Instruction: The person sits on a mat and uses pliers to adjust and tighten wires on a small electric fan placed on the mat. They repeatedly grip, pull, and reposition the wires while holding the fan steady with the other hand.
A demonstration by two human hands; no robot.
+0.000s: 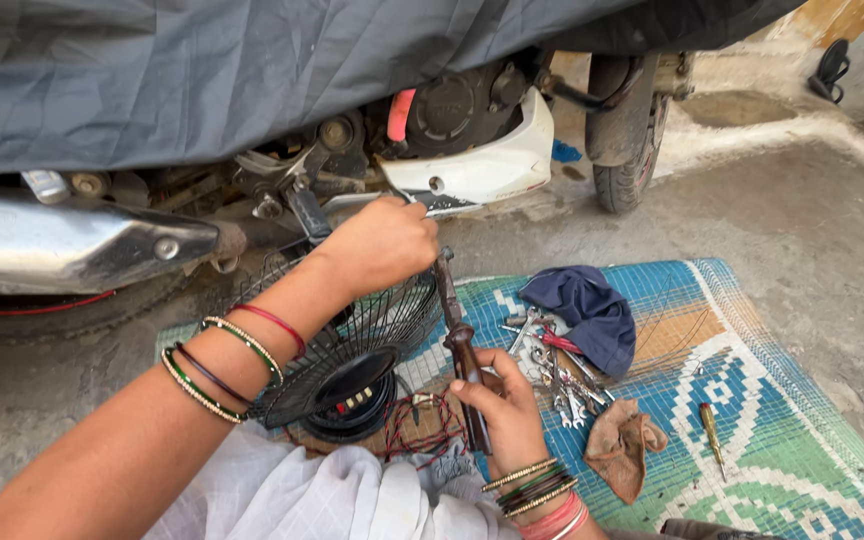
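The black wire fan guard [352, 340] is the landmark here: it stands tilted on its edge at the near end of the woven mat [752, 400], its round hub facing down toward the person's lap and its upper rim leaning toward the covered motorcycle [252, 90] behind it. The left hand [382, 245] is closed over the top of that rim, steadying it. The right hand [507, 405], just right of the guard, is wrapped around the dark handle of a long tool [457, 345], probably a screwdriver or soldering iron; I cannot tell which. The tool's long axis runs nearly upright in the picture, slightly slanted, with the handle low by the lap and the shaft rising along the guard's right rim toward the left hand; its tip is hidden there. To do this well, I judge the left grip should keep the guard from rolling while the right keeps the shaft in line with whatever it engages, pushing along the axis rather than sideways. A coil of red wire [422, 425] lies just below the guard. Further right of the guard are loose spanners [567, 385], a blue cloth [582, 310], a brown rag [622, 445] and a small yellow-handled screwdriver [712, 430].
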